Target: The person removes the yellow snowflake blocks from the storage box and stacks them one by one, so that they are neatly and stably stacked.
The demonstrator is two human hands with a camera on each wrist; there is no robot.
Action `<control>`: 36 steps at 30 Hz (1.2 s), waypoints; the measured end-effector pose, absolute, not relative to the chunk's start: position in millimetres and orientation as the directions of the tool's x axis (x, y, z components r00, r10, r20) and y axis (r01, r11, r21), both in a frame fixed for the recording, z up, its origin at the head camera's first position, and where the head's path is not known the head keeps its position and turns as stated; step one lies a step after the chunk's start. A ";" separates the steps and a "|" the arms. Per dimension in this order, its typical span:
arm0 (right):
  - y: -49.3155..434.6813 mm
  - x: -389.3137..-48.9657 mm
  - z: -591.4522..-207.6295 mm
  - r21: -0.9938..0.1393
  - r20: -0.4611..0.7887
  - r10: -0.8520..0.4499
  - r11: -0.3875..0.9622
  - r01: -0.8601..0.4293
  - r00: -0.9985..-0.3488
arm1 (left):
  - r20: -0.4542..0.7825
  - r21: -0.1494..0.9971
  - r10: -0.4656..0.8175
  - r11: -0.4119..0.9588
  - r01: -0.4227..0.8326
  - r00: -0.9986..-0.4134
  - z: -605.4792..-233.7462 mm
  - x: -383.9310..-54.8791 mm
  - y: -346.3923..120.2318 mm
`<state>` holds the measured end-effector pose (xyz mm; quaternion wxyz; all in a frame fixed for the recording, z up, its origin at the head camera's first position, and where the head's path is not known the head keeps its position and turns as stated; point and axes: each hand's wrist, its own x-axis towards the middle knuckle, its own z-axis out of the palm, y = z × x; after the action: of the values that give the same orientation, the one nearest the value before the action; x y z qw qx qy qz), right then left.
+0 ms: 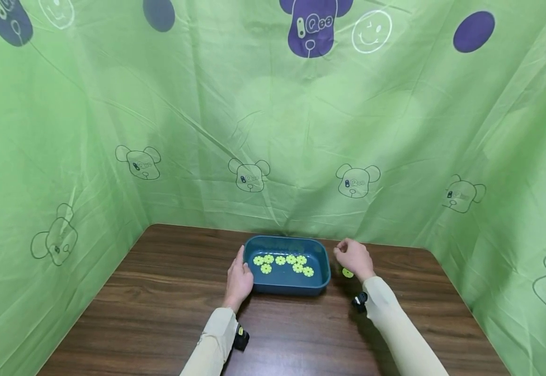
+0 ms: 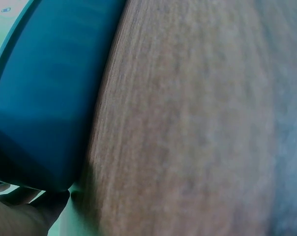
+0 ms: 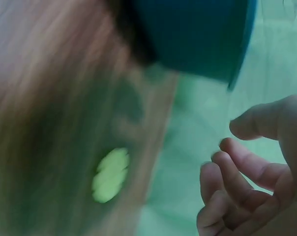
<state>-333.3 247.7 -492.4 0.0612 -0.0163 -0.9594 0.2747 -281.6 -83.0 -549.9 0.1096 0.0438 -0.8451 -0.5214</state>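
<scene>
- We judge that the relation that counts is between the right hand (image 1: pixel 355 257) and the loose disc (image 1: pixel 347 272): the disc lies to the near side of the fingertips and slightly right, lower than them, on the table (image 1: pixel 160 318).
- We see the disc as round and flower-edged, so it gives us no long axis; the hand seems to cover its far edge, and the right wrist view blurs it.
- The right hand is clearly the nearer one; the left hand (image 1: pixel 239 282) is well apart, across the tray (image 1: pixel 282 289).
- We find the right fingers loosely bent, thumb and forefinger tips close but with a gap, nothing visible between them, and not touching the disc.
- The left fingers rest fairly straight along the tray's left end; we cannot tell how firmly they press.
- The tray's long axis runs left to right, and its right end lies left of the disc.
- Inside it we count eight more discs (image 1: pixel 280 260).
</scene>
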 end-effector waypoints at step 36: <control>65.6 -332.3 -510.0 -0.556 -0.067 -0.250 0.813 -0.172 -0.966 | 0.153 0.888 -0.194 0.458 0.048 -0.969 -547.8 -278.4 -82.4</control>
<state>-332.3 65.6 -510.0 -0.0685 0.1112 -0.9496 0.2848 -278.4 -82.4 -547.8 0.1167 0.0431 -0.8457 -0.5189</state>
